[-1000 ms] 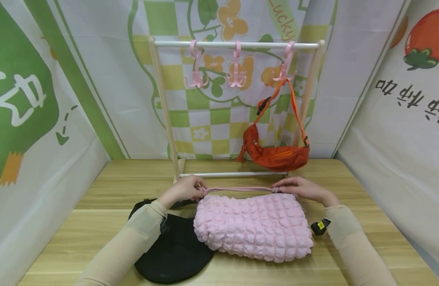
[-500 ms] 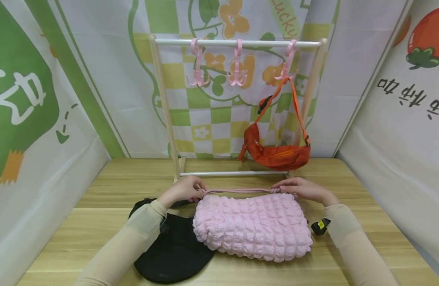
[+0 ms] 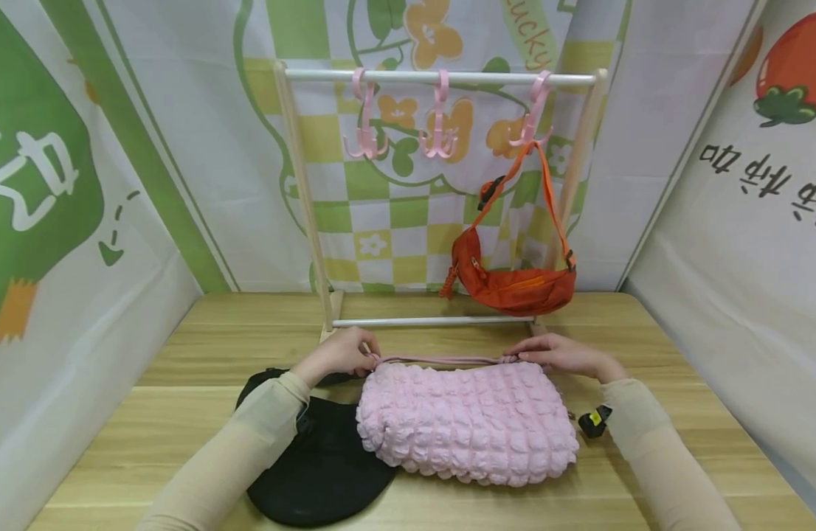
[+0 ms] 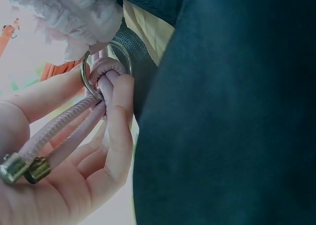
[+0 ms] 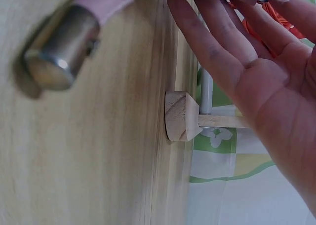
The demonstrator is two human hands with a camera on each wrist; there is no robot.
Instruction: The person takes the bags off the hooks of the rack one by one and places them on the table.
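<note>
Works with both hands along the top edge of a pink, puffed bag (image 3: 471,424), set flat on a wood-grain table (image 3: 136,464). Pinches the bag's slim pink strap (image 3: 441,361) at one end with the left hand (image 3: 341,352), thumb and fingers clamped on it beside a metal ring (image 4: 84,76). Shows two cord ends (image 4: 49,131) trailing across that palm, both tipped with metal caps (image 4: 14,168). Lays the fingers of the right hand (image 3: 564,354) at the strap's other end, fairly straight and touching; cannot tell, from either view, of any pinch between thumb and fingers. Draws the strap out in a line between both hands, just above the bag. Reveals another metal-capped end (image 5: 61,50) over the tabletop in the right wrist view. Reaches with the beige left sleeve (image 3: 242,442) over a black bag (image 3: 322,479), just beside the pink one. Faces a wooden rack (image 3: 302,184) with three pink hooks (image 3: 439,136), with an orange bag (image 3: 514,287) slung from the rightmost, before a checked green-and-yellow backdrop (image 3: 408,214).
</note>
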